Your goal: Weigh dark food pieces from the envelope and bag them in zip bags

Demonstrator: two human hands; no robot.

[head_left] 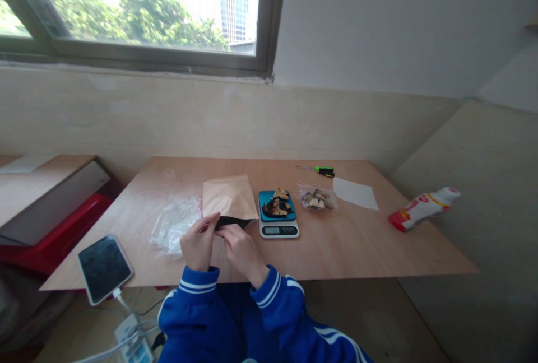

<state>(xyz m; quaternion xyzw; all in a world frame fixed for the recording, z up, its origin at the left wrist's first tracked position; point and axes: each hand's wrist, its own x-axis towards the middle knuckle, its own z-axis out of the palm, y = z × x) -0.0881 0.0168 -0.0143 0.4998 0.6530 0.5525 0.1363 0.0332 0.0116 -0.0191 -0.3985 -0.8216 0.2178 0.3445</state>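
Note:
A brown paper bag (230,198) lies on the table with its near edge toward me, where a dark strip shows. My left hand (198,244) is closed, pinching the bag's near left edge between thumb and fingers. Beside it, my right hand (242,250) is closed at the dark near edge, its fingertips partly hidden. Just right of the bag stands a small kitchen scale (279,231) with a blue platform and a display too small to read. Dried slices (277,206), dark and tan, are heaped on the platform.
A zip bag of dried pieces (317,198), white paper (355,192) and screwdrivers (319,170) lie to the right, near a red-and-white bottle (422,210). Clear plastic bags (174,226) lie left. A tablet (105,268) with a cable overhangs the table's front left edge.

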